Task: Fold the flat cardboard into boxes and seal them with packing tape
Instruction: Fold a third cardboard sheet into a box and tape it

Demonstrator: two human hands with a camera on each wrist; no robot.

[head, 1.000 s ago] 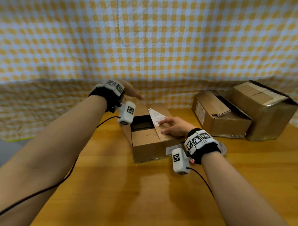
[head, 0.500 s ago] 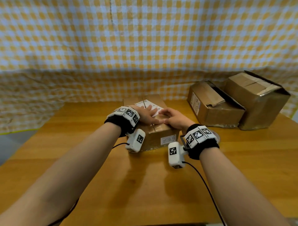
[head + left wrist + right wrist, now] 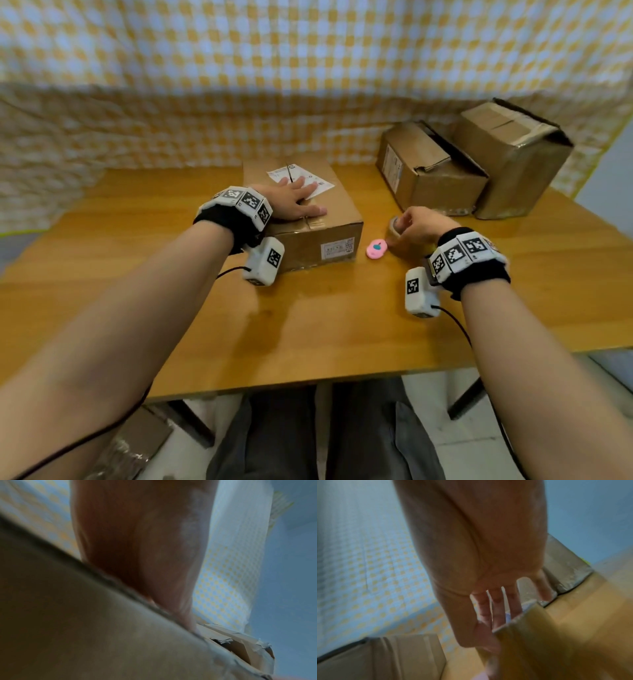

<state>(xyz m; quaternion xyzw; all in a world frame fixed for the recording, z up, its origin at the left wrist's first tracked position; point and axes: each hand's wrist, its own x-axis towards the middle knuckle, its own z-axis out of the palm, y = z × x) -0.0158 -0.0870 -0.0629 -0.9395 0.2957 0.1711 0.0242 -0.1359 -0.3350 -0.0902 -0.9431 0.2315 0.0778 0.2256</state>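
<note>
A closed cardboard box (image 3: 310,236) with a white label on top stands mid-table. My left hand (image 3: 295,202) lies flat on its top flaps, fingers straight, pressing them down; the left wrist view shows the palm (image 3: 145,547) against the box edge (image 3: 85,615). To the right of the box a brown packing tape roll (image 3: 397,240) rests on the table. My right hand (image 3: 412,224) is over it, fingers curled round its top. In the blurred right wrist view the fingers (image 3: 496,604) reach past the roll's rim (image 3: 539,635).
A small pink cutter (image 3: 376,248) lies between the box and the roll. Two more cardboard boxes (image 3: 431,171) (image 3: 513,154) stand at the back right. A checked cloth hangs behind the wooden table (image 3: 308,335). Flat cardboard (image 3: 137,442) lies on the floor.
Both hands closed the box flaps. My right hand then left the box top and moved right to the tape roll, while my left hand stayed pressing the flaps.
</note>
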